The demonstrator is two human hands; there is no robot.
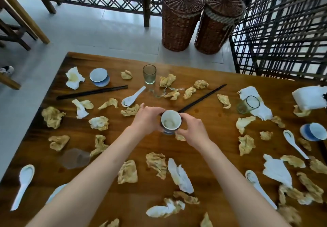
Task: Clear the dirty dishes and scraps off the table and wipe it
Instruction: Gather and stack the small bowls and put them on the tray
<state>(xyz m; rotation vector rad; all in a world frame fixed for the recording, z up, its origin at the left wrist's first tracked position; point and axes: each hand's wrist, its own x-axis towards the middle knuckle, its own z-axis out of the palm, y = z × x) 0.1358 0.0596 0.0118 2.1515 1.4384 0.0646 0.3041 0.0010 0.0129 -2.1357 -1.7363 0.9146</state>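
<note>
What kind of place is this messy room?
Probably a small restaurant or teahouse after a meal: a brown wooden dining table strewn with white ceramic soup spoons and black chopsticks, beside dark bamboo lattice screens.

Two bare forearms, no sleeves; left hand (147, 118), right hand (192, 129) without rings, watch or gloves.

Pale tiled floor (92, 30), dark lattice screens (283, 32), two lidded wicker baskets (180, 23), wooden chair legs (23, 14).
</note>
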